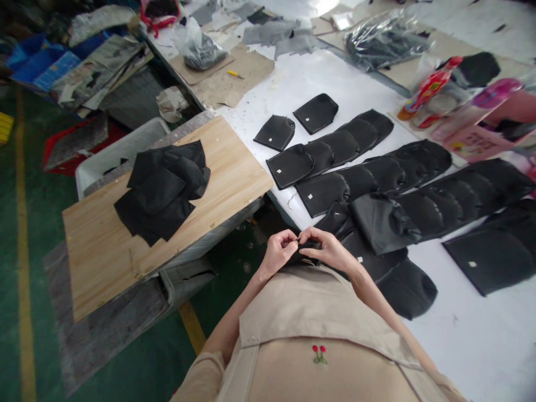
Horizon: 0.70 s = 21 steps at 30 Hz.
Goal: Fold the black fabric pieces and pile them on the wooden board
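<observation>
Close to my apron, my left hand (280, 252) and my right hand (325, 247) meet with fingertips pinched. Between them is a black leather-like piece (309, 244), mostly hidden by the fingers and the apron. Right beside my right hand, a loose black piece (383, 220) lies folded over other black pieces on the white table (439, 346). Farther off, overlapping rows of black pieces (368, 177) with small white tags stretch across the table. Two single black pieces (316, 113) lie behind those rows.
To the left, a wooden board (234, 162) bears a heap of black pieces (163, 190). A yellow cutter (235, 74) lies on cardboard at the back. A red-labelled bottle (431, 89) and a pink container (471, 142) stand at the right.
</observation>
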### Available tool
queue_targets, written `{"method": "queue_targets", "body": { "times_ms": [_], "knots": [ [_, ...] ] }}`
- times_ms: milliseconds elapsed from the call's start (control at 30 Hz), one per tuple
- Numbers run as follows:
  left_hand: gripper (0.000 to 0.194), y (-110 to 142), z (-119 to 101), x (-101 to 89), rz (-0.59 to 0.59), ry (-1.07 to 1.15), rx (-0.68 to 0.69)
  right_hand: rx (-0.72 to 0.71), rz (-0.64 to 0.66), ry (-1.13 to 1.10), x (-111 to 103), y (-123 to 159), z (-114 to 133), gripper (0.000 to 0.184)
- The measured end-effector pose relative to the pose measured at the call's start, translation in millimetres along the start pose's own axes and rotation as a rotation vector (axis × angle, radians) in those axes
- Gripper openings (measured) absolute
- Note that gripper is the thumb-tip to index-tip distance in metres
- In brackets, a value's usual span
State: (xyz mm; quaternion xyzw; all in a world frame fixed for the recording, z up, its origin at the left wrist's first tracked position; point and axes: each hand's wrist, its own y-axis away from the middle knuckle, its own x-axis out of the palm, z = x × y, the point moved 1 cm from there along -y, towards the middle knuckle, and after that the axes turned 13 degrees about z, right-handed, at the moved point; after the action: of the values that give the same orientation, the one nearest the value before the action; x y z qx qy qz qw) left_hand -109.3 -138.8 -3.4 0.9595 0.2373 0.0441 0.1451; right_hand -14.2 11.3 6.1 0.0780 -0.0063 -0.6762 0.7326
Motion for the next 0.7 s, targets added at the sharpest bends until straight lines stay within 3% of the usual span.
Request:
{"method": "queue_targets", "body": {
  "times_ms": [267, 467, 700],
  "knots": [
    [0.012, -1.0, -1.1, -1.7, 0.000, -0.015, 0.018, -0.077, -0.033, 0.205, 5.5, 1.9, 2.0, 0.016],
    [0.014, -1.9, 1.4, -2.4, 0.015, -0.011, 0.027, -0.049, -0.067, 0.176, 5.4, 1.8, -0.4, 0.001],
    [0.015, 3.4, 1.4, -1.9, 0.082, -0.081, 0.059, 0.019, -0.179, 0.090, 7.3, 1.0, -2.8, 0.011]
  ]
}}
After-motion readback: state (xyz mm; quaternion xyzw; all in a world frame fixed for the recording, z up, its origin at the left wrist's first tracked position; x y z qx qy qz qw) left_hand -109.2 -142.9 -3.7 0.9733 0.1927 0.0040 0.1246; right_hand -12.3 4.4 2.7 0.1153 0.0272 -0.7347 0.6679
